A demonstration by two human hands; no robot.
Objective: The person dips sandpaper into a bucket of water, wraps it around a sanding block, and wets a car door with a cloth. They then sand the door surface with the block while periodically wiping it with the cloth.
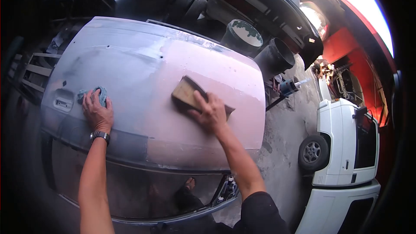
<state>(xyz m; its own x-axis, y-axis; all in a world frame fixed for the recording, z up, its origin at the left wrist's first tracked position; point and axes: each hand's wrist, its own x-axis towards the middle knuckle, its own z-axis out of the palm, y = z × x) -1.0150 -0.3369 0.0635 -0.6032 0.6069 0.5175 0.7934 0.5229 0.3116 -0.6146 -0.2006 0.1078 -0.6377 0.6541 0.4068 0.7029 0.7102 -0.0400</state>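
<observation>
Outdoors in a crowded body-shop yard, a white truck (342, 156) stands right of a pink-coated car panel (143, 60) lying flat. Right hand (211, 113) presses a sanding block (185, 93) flush at its middle, fingers curled over it; left hand (97, 113), spread, pins a blue rag (102, 92) near the edge, seemingly bracing. No writing is legible.
</observation>
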